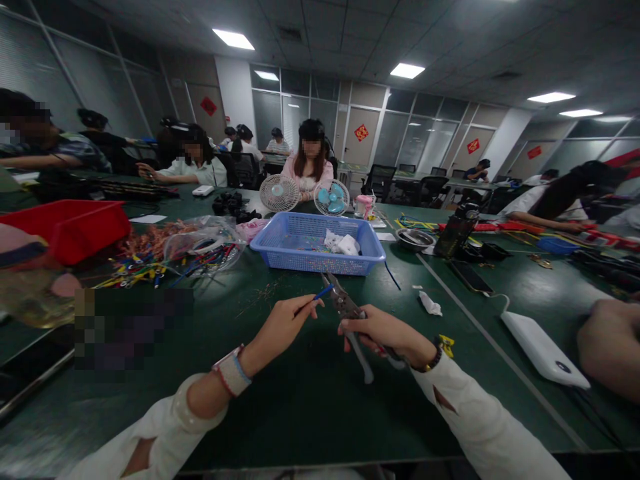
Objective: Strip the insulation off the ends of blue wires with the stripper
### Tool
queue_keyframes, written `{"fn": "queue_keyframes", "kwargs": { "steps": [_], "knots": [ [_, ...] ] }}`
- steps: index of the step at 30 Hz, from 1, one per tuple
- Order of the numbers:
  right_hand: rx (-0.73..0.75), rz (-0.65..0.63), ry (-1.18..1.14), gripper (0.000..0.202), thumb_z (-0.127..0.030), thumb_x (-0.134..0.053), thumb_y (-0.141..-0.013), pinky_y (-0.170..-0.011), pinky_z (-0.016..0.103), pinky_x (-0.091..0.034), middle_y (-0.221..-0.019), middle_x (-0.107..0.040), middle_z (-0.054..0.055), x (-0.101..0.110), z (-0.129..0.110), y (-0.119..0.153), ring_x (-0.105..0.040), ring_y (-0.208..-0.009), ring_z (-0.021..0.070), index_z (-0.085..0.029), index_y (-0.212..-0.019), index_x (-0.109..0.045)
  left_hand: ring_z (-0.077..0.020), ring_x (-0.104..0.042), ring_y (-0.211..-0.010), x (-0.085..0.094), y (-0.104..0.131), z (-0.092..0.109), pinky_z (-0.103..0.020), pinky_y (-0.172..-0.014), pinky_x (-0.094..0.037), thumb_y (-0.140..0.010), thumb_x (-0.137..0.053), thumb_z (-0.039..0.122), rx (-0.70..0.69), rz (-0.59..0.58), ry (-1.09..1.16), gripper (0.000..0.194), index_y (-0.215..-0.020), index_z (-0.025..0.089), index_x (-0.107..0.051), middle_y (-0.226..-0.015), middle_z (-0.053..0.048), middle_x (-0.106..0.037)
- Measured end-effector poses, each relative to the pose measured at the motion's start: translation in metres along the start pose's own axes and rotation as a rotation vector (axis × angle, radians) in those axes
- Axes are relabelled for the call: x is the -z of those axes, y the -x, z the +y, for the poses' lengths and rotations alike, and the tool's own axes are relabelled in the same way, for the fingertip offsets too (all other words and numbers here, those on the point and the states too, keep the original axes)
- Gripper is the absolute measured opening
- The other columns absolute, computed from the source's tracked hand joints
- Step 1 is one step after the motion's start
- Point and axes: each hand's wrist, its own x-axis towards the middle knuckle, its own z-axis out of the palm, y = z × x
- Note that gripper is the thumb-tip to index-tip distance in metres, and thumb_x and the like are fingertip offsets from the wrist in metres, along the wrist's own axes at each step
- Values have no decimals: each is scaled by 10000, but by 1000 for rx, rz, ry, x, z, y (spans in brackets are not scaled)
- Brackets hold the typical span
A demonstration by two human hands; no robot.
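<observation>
Pinched in my left hand is a short blue wire, its tip pointing up and right toward the tool's jaws. Whether the wire touches the jaws is too small to tell. My right hand is closed around grey metal pliers, whose head points up and left and whose handles spread below the fingers. A blue plastic basket stands just beyond both hands, with white crumpled material inside.
Colourful wires and a clear plastic bag lie left, beside a red bin. A metal bowl, a phone and a white power bank lie right. Another person's hand is at the right edge.
</observation>
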Motion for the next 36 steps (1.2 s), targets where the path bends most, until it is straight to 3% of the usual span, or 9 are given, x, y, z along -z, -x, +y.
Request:
{"fn": "queue_keyframes", "kwargs": {
  "steps": [7, 15, 18, 21, 25, 27, 30, 33, 36],
  "knots": [
    [-19, -239, -369, 274, -376, -541, -856, -254, 158, -206, -663, -689, 34, -5, 7, -5, -299, -270, 11, -109, -846, -604, -181, -642, -706, -3, 1, -4, -238, -697, -476, -902, -471, 368, -46, 44, -20, 327, -690, 189, -643, -834, -22, -720],
    [-51, -469, -670, 234, -315, -504, -879, -258, 144, -149, -718, -686, 42, -6, 12, -11, -227, -294, -4, -101, -913, -593, -184, -652, -732, -2, 2, -6, -240, -733, -473, -919, -455, 360, -51, 81, -52, 321, -707, 190, -628, -830, -22, -716],
    [-49, -481, -711, 236, -304, -492, -890, -253, 140, -151, -717, -684, 47, -8, 14, -15, -237, -289, -6, -94, -916, -597, -186, -650, -740, -2, 0, -8, -240, -733, -464, -923, -441, 370, -58, 81, -71, 350, -712, 183, -647, -797, -24, -706],
    [-46, -442, -707, 225, -278, -502, -892, -257, 118, -202, -735, -688, 47, -8, 16, -18, -288, -290, -10, -87, -939, -612, -182, -635, -689, -1, -2, -10, -247, -673, -449, -937, -417, 397, -3, 52, -118, 359, -918, 185, -705, -724, -9, -679],
    [-89, -393, -668, 265, -264, -510, -888, -331, 129, -412, -847, -709, 85, -2, 17, -21, -534, -401, 42, -70, -1029, -621, -171, -601, -613, 0, -3, -10, -248, -579, -411, -952, -393, 383, 71, -5, -174, 372, -1193, 213, -619, -687, 11, -642],
    [-100, -396, -623, 303, -267, -525, -877, -412, 180, -515, -926, -710, 115, 3, 17, -20, -666, -564, 122, -66, -1087, -610, -175, -617, -670, 2, -3, -8, -253, -607, -423, -948, -404, 357, 51, -5, -159, 317, -1128, 199, -611, -783, -9, -665],
    [-97, -402, -574, 337, -265, -553, -864, -477, 225, -568, -992, -701, 139, 12, 17, -18, -717, -721, 197, -73, -1138, -591, -176, -608, -663, 9, -5, -6, -257, -598, -417, -941, -414, 333, 31, 5, -172, 225, -954, 184, -582, -770, -11, -642],
    [-96, -394, -533, 340, -273, -569, -860, -482, 242, -579, -983, -700, 146, 19, 16, -14, -720, -725, 211, -73, -1134, -591, -173, -602, -654, 20, -8, -5, -260, -607, -416, -948, -399, 333, -4, -16, -218, 234, -907, 189, -579, -708, 7, -604],
    [-90, -393, -474, 343, -286, -594, -848, -462, 249, -575, -963, -700, 142, 22, 14, -10, -717, -681, 211, -78, -1121, -596, -186, -630, -743, 31, -9, -5, -276, -687, -434, -954, -394, 328, -29, -4, -266, 257, -1016, 199, -607, -774, -3, -644]
  ]
}}
